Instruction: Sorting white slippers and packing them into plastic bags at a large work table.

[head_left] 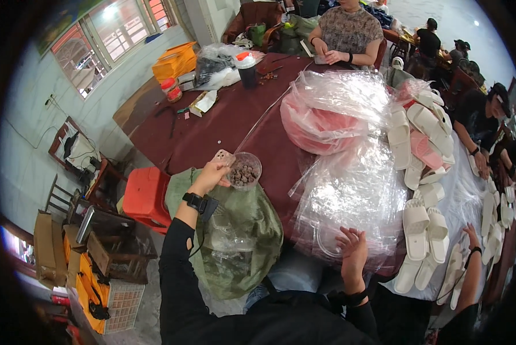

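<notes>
My left hand (212, 176), with a dark watch on its wrist, reaches to the near edge of the dark red table. Its fingers are closed on a phone (224, 156) in a pale pinkish case. Touching or right beside those fingers is a clear round tub (246, 172) of small brown pieces. My right hand (353, 248) is open, palm turned up and fingers loosely bent, over the near end of a stack of clear plastic bags (350, 190). Nothing shows in it. A green woven sack (235, 230) hangs below the table edge under my left arm.
White and pink slippers (422, 224) are heaped to the right of the bags, and another person's hand (472, 237) is beside them. A red stool (146, 195) stands left. A dark cup (247, 72) is farther back. Another person (350, 34) sits across the table.
</notes>
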Tool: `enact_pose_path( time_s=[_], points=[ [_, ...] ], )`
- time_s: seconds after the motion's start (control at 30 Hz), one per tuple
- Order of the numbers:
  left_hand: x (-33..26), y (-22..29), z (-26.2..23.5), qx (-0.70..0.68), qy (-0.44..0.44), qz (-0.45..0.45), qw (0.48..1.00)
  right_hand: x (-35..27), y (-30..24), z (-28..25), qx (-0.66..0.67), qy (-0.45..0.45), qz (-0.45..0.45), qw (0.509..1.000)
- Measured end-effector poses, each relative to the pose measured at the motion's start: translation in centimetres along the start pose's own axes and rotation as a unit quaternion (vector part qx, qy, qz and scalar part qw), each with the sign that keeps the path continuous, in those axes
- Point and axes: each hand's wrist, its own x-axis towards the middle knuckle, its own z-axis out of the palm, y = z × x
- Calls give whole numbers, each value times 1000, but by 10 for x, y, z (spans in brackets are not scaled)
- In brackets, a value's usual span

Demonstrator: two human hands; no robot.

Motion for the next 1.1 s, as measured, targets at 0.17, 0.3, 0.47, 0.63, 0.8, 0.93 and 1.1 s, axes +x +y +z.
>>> enact_pose_path(
  time_s=[0.17,0.3,0.47,0.63,0.8,0.93,1.1],
  points=[
    [7,-19,0,157,19,41,987,-2,1,2,-8,-3,4,1000],
    [13,3,14,385,156,280,865,-7,-2,7,-10,-1,10,1000],
    [15,13,32,384,27,250,888,-7,-2,7,-5,-19,-6,1000],
    [26,-10,25,403,61,251,878,-8,1,9,-13,-27,9,1000],
    [26,0,34,419,24,228,878,-7,-1,9,-15,-26,12,999],
    [34,-4,39,482,13,253,839,-7,0,11,-22,-25,15,999],
    [40,-10,45,522,11,256,814,-10,-1,13,-22,-12,17,1000]
  ],
)
